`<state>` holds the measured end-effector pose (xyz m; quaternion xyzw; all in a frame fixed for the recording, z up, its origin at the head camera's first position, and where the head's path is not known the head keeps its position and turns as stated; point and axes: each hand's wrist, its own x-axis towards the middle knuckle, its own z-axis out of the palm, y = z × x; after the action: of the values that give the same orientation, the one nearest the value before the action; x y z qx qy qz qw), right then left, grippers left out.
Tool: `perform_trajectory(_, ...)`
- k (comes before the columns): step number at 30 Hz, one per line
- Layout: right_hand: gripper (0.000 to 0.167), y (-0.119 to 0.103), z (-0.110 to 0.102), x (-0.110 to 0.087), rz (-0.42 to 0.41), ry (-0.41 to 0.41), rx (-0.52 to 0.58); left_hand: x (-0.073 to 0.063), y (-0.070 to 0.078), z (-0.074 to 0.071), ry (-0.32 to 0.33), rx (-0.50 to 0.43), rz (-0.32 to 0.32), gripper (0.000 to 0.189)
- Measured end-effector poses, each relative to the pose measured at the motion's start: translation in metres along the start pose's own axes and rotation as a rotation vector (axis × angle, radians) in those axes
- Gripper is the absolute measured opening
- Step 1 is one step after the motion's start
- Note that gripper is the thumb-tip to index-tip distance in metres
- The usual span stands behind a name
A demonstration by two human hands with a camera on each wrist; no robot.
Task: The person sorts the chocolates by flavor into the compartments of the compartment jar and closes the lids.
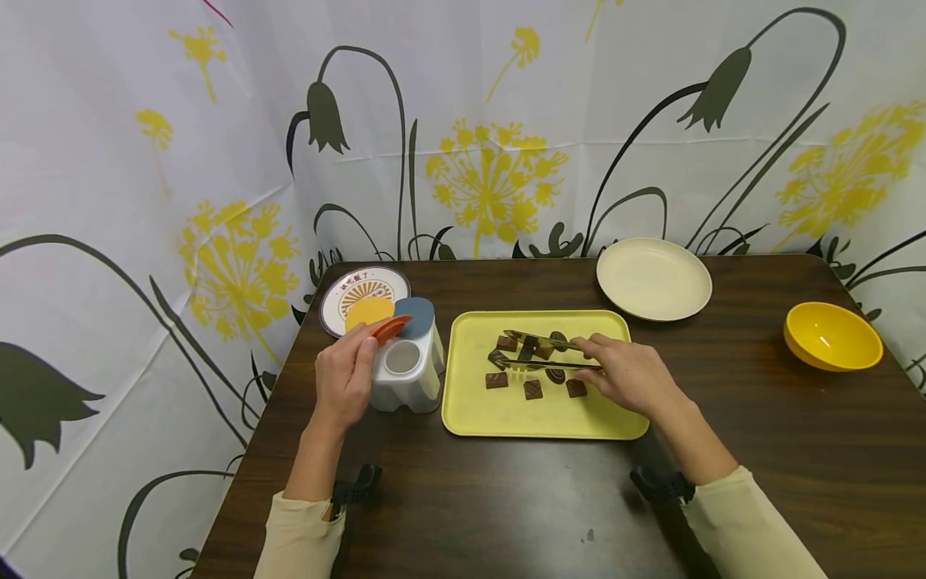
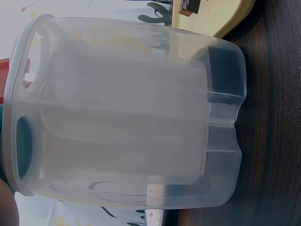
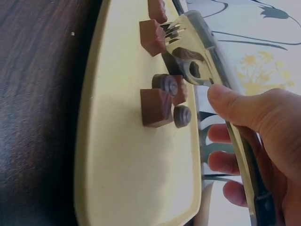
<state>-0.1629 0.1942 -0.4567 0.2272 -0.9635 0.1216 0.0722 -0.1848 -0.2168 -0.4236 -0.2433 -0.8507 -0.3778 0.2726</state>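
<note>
- Landmark: yellow tray. Chocolates lie spread on it, likely so each can be reached singly.
- Left of tray: container. Left hand pinches its orange lid, seemingly to leave 1 compartment uncovered.
- Above tray: right hand, thumb and fingers round the tongs, held low, presumably so the arms straddle the pieces; from here, I can't tell whether they grip 1.
- Well right of tray: yellow bowl, perhaps parked for elbow room.
</note>
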Motion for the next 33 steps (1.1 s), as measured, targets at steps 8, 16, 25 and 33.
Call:
perform_trajectory(8,0.046,0.0004,-0.0050,0.0071,-0.008,-0.005,-0.037,0.0005,0.0014,-0.0003,0.008,0.000,0.004,0.036)
perform_trajectory(16,0.047,-0.0005,-0.0072,0.0083,-0.005,-0.005,-0.066,0.0011,0.0031,-0.0002,0.009,0.001,0.005,0.036)
perform_trajectory(25,0.045,-0.0017,-0.0084,0.0089,-0.003,-0.002,-0.106,-0.0002,0.0015,0.0003,0.002,0.000,0.000,0.036)
perform_trajectory(33,0.041,-0.0005,-0.0064,0.0105,-0.008,-0.015,-0.097,0.0004,0.0012,0.0000,0.008,0.008,0.002,0.036)
